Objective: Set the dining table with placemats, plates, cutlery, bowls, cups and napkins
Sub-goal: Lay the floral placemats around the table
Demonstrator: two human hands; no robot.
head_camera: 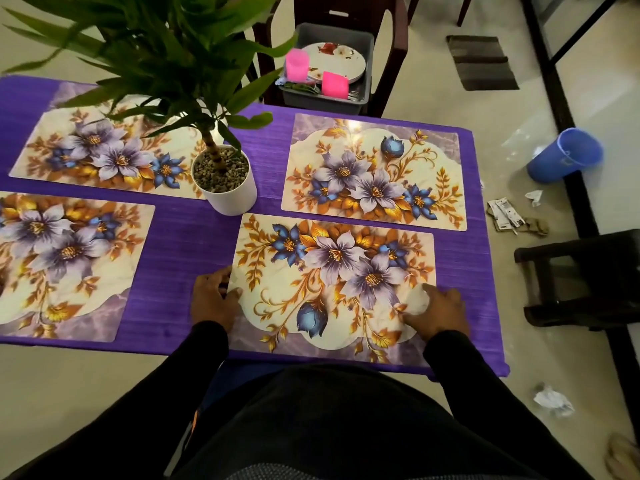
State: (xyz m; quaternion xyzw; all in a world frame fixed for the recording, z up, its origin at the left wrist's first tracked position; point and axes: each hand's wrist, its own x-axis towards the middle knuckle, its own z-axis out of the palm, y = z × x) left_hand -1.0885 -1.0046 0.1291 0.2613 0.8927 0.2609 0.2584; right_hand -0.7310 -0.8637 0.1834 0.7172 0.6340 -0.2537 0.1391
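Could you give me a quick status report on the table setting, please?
Left hand pinching near placemat edge, right hand flat on it. Four placemats down; plates, cups in grey tub. Potted plant mid-table.

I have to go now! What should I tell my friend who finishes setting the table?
Left hand grips the near right mat's left edge; right hand rests flat on its right side.
Done: four mats are down, this one still being straightened.
Plates and pink cups wait in the grey tub on the chair across the table.
Left: plates, cutlery, bowls, cups, napkins.
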